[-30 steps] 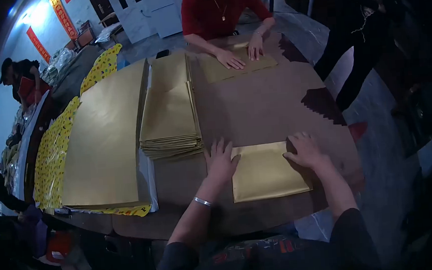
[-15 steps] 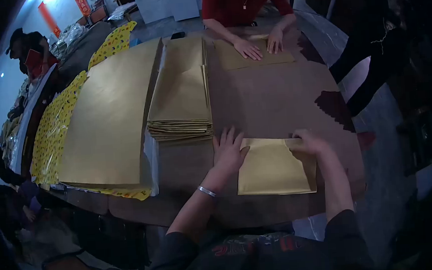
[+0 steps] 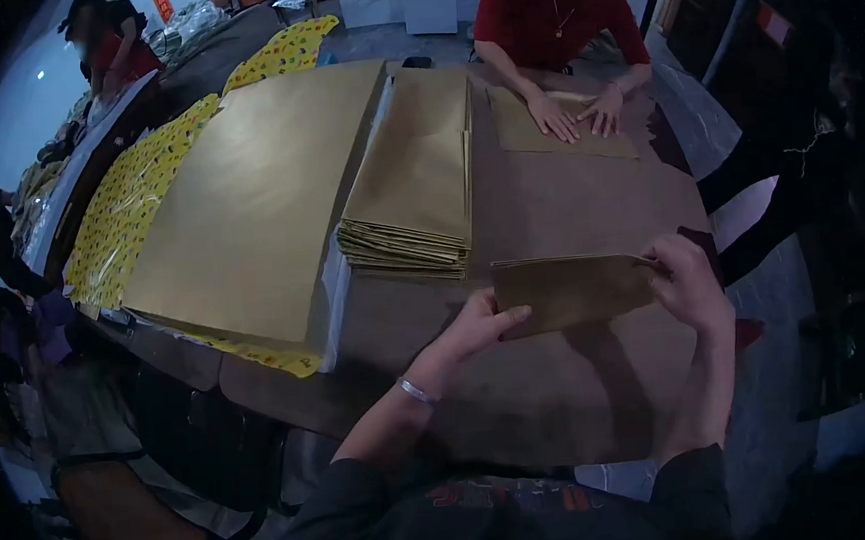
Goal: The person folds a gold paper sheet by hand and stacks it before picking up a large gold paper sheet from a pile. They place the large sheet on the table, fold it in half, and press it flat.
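Observation:
A folded sheet of brown kraft paper (image 3: 575,295) is held up off the table, tilted, between my two hands. My left hand (image 3: 481,322) grips its left end with the thumb in front; a bracelet circles that wrist. At the upper right corner, my right hand (image 3: 682,278) pinches the paper's edge. Just beyond my left hand lies a pile of folded kraft paper (image 3: 410,161), its layered folds facing me. Left of that pile is a thick stack of large flat kraft sheets (image 3: 257,192).
Across the table (image 3: 588,199), a person in a red top (image 3: 566,20) presses both hands on another kraft sheet (image 3: 534,137). Yellow patterned wrapping (image 3: 137,200) lies under the large stack. A chair (image 3: 129,517) stands at lower left; a dark-clothed person is at right.
The folded kraft paper has gone from lying flat on the table to being raised and tilted. My left hand, earlier spread beside it, now grips its left end. The view has shifted.

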The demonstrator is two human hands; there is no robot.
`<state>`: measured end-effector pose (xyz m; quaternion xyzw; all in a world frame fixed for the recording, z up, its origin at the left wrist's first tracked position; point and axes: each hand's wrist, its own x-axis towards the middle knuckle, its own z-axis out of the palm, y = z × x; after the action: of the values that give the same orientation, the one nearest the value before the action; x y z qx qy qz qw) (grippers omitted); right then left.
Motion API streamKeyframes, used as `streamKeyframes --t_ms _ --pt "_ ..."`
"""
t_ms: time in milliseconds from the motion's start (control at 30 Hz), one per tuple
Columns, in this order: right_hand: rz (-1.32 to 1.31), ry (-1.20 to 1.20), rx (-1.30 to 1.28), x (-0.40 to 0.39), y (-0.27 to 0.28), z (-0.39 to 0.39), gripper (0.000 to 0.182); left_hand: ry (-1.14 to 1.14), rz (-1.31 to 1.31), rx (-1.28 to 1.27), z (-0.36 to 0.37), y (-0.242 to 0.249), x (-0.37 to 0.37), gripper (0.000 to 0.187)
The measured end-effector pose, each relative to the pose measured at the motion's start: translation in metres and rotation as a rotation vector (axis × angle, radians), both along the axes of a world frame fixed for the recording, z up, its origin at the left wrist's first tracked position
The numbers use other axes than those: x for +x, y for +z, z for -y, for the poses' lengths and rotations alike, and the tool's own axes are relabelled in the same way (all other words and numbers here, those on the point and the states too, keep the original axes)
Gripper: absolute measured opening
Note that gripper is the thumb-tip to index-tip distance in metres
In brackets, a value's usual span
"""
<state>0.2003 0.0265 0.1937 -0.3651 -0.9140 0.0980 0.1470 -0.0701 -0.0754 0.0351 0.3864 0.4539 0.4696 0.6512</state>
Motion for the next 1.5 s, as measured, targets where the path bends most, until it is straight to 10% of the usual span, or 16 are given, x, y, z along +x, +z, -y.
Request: streamKeyframes --t_ms 133,267,567,800,967,1500 --pt "-0.212 0.145 0.280 -0.058 0.027 -0.042 0.018 0.270 -0.215 0.420 -0.014 0.047 -0.044 0.017" --pt "-0.477 0.311 0.535 -0.145 0.026 -0.101 0.015 0.633 -0.972 1.105 -0.015 0.131 -0.099 0.040" --pt "-0.009 0.139 0.285 -0.243 -0.129 -0.115 0.038 0.203 -1.745 0.502 -0.018 0.039 -0.152 0.038" --pt "-0.042 0.063 0.121 -0.232 -0.158 -0.090 0.039 0.150 -1.716 0.390 -0.016 0.048 -0.152 0.038" --pt "-0.205 0.083 0.064 -0.227 -0.170 -0.092 0.036 0.155 -1.797 0.159 -0.013 0.062 -0.153 0.081" --pt "-0.320 -0.051 -0.158 -0.244 -0.194 -0.085 0.053 0.132 -1.682 0.072 -0.022 0.082 -0.176 0.057"
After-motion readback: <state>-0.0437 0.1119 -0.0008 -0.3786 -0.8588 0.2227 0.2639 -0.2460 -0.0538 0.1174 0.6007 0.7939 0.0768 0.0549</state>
